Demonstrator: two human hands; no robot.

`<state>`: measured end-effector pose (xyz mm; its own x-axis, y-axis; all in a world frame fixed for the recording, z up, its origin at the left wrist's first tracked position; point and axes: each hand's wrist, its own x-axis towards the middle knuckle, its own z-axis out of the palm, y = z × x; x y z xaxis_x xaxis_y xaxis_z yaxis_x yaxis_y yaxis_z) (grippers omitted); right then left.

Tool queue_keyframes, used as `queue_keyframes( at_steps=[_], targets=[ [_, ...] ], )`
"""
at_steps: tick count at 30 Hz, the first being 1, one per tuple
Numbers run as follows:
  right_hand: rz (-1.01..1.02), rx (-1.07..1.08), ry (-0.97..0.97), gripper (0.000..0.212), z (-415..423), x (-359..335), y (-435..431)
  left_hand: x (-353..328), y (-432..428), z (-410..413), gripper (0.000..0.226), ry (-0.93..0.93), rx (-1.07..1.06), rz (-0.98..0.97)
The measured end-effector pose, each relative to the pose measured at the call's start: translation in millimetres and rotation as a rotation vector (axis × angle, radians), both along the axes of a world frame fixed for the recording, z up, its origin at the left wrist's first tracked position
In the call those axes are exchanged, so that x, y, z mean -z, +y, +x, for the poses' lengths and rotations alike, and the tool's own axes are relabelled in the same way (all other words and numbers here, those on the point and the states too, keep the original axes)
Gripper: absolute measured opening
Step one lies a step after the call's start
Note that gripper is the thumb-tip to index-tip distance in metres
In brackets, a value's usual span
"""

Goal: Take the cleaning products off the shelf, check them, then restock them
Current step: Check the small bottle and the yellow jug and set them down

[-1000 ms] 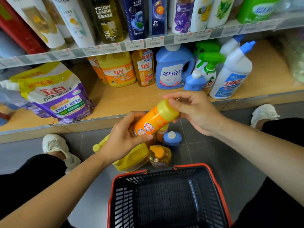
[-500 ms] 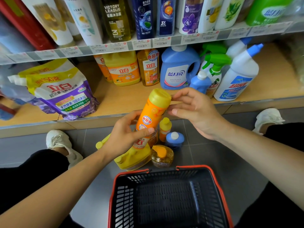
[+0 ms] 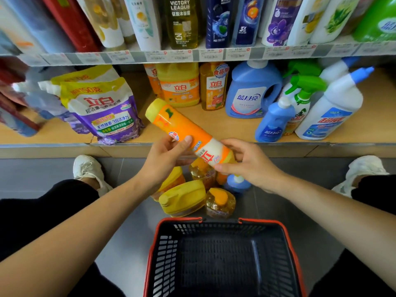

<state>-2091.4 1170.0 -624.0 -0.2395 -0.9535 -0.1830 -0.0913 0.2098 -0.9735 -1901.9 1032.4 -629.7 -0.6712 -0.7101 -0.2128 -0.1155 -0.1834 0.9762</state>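
orange bottle point(image 3: 188, 133) tilted cap-up-left over the shelf's point(image 3: 214, 129) front edge, left hand point(image 3: 165, 159) gripping its middle, right hand point(image 3: 246, 161) wrapped round the base, more bottles point(image 3: 184, 198) on the floor point(image 3: 267, 200), basket point(image 3: 218, 258) nearer

Red-rimmed basket point(image 3: 263, 221), 2 white shoes point(image 3: 89, 168)
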Motion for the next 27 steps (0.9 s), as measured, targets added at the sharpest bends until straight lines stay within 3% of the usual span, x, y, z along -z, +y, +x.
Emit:
queue_keyframes(
  at_steps=[3,5,7,12,15,18,22,27],
  targets=[
    [-0.043,0.075,0.265,0.051,-5.0,-5.8,-19.3,10.7,-13.8,15.4,0.034,-0.207,-0.079,-0.103],
    [-0.079,0.115,0.408,0.052,-8.5,-8.5,-34.6,22.3,-20.6,28.6,0.010,-0.258,-0.160,-0.191],
    [-0.106,0.112,0.529,0.053,-10.2,-7.4,-49.4,30.7,-26.1,41.7,0.010,-0.298,-0.214,-0.277],
    [-0.066,0.019,0.768,0.052,-8.4,9.2,-82.1,52.7,-37.4,70.9,0.002,-0.595,-0.103,-0.409],
    [-0.023,-0.043,0.835,0.049,-10.5,21.7,-102.1,64.3,-43.9,80.8,0.021,-0.774,0.012,-0.542],
    [-0.002,-0.108,0.895,0.048,-14.3,34.4,-118.7,79.4,-55.6,81.6,0.039,-0.833,0.100,-0.719],
    [0.039,-0.245,0.957,0.052,-12.1,58.1,-136.9,110.5,-69.2,69.1,0.053,-0.908,0.266,-0.727],
    [0.195,-0.361,0.959,0.050,-0.4,94.5,-159.1,143.0,-72.0,72.0,0.050,-0.801,0.111,-0.711]
  ],
)
